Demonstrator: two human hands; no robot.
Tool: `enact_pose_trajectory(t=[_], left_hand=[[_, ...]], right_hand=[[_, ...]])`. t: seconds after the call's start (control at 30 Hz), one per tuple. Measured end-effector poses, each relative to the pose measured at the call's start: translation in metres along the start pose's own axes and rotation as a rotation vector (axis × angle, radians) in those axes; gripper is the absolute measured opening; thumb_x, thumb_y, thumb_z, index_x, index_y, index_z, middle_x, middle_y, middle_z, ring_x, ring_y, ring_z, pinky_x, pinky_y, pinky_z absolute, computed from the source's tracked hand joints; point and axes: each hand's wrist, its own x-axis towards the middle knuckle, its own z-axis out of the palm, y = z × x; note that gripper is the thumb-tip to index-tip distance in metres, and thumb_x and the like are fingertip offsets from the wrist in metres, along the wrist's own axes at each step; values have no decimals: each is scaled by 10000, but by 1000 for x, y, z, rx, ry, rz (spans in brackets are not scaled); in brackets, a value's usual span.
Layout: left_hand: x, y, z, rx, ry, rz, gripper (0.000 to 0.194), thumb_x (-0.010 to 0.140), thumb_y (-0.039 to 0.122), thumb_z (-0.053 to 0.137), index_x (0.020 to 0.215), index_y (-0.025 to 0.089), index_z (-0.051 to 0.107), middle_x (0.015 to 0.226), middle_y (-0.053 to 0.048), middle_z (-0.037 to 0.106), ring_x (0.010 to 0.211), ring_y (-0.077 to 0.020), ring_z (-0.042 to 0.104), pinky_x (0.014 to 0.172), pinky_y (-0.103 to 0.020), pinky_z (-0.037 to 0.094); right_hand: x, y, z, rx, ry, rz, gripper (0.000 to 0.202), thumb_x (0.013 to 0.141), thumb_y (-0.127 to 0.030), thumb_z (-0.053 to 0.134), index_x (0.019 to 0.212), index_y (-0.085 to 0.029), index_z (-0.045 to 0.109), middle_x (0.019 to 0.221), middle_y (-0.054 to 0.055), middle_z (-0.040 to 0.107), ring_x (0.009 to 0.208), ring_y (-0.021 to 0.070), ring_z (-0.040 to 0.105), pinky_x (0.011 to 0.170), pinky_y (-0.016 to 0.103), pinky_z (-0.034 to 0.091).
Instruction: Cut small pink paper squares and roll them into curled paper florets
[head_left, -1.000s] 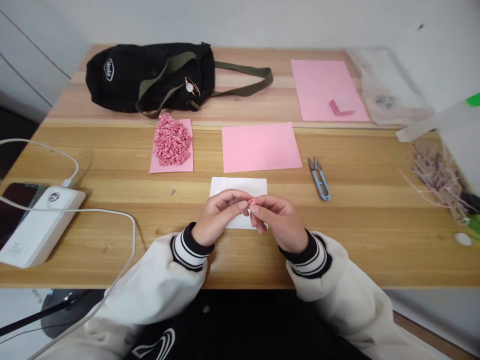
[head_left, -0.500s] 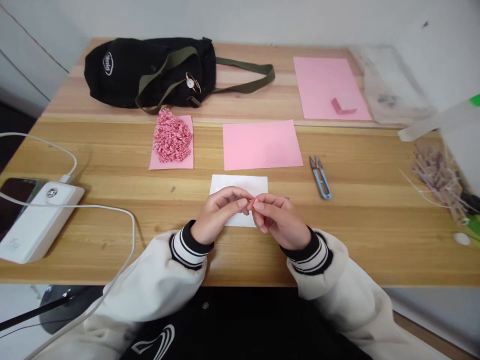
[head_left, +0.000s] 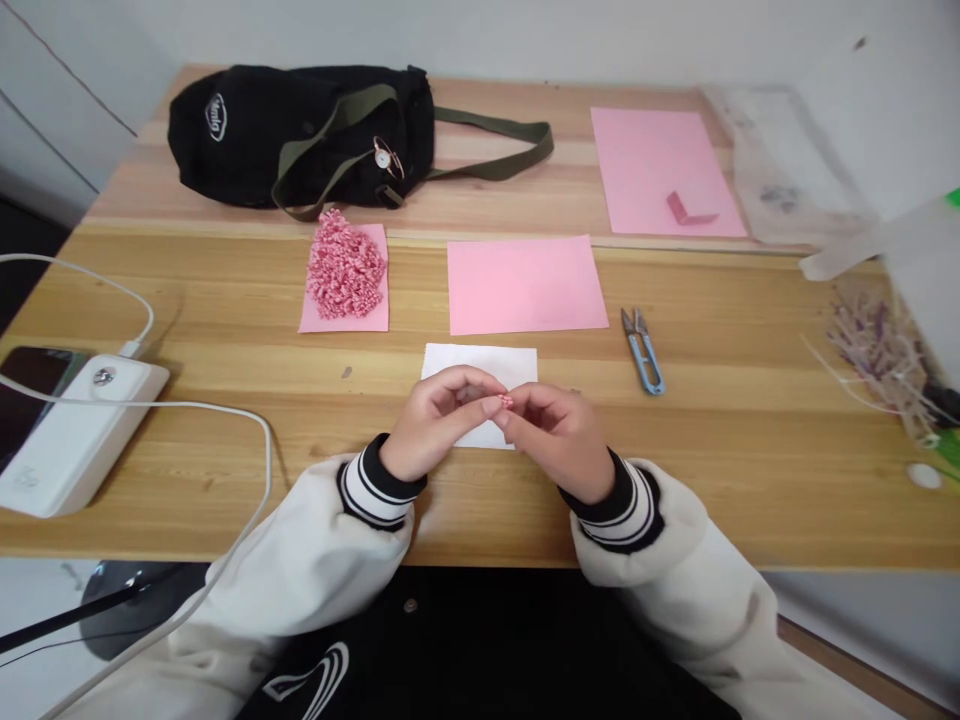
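My left hand (head_left: 436, 418) and right hand (head_left: 568, 440) pinch a tiny pink piece (head_left: 506, 401) between their fingertips at centre frame, above the white paper (head_left: 487, 436), neither hand nearer, its long axis apparently hidden by my grip.

White sleeves (head_left: 315, 570) — black-and-white striped cuffs (head_left: 381, 487)

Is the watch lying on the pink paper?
No, the watch lies on the black bag at the back.

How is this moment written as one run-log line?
left hand, right hand: pinching pink beaded cluster | white paper: beneath hands | thread snips: on table
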Motion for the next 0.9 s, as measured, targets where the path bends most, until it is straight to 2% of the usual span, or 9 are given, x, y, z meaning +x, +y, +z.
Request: enact_pose_trajectory(t=[0.1, 0.23, 0.4, 0.53, 0.9], left_hand=[[0, -1, 0, 44, -9, 6, 126, 681, 197, 680, 784, 139, 637, 747, -24, 628, 709, -121, 578, 676, -254, 466], [-1, -5, -1, 95, -23, 11, 169, 677, 213, 683, 816, 141, 619, 756, -28, 615, 694, -127, 571, 661, -270, 461], [-1, -5, -1, 313, 42, 149, 127, 690, 202, 663, 794, 148, 614, 772, -43, 606, 734, -142, 555, 675, -281, 449], [-1, -5, -2, 401, 77, 199, 80, 699, 196, 651, 762, 159, 617, 757, -39, 602, 738, -144, 552, 674, -276, 447], [1, -6, -2, 188, 95, 70, 95, 695, 196, 657, 768, 152, 613, 747, -23, 605, 719, -132, 563, 679, -267, 452]], right_hand=[[-1, 0, 1, -248, 58, -133, 73, 735, -229, 575, 691, -173, 588, 546, -29, 541, 463, 64, 435, 449, 207, 364], [-2, 4, 1, -466, 91, -264, 53, 733, -192, 561, 754, -174, 606, 594, -13, 581, 487, 77, 471, 484, 215, 381], [-2, 7, 1, -684, 109, -357, 102, 778, -208, 514, 790, -172, 609, 628, -2, 593, 494, 79, 485, 506, 219, 379], [-2, 7, 1, -724, 149, -390, 95, 782, -196, 516, 772, -165, 605, 604, -12, 579, 492, 77, 488, 495, 209, 377], [-1, 5, 0, -706, 230, -434, 81, 788, -193, 541, 796, -158, 613, 592, -13, 585, 473, 71, 475, 488, 203, 389]])
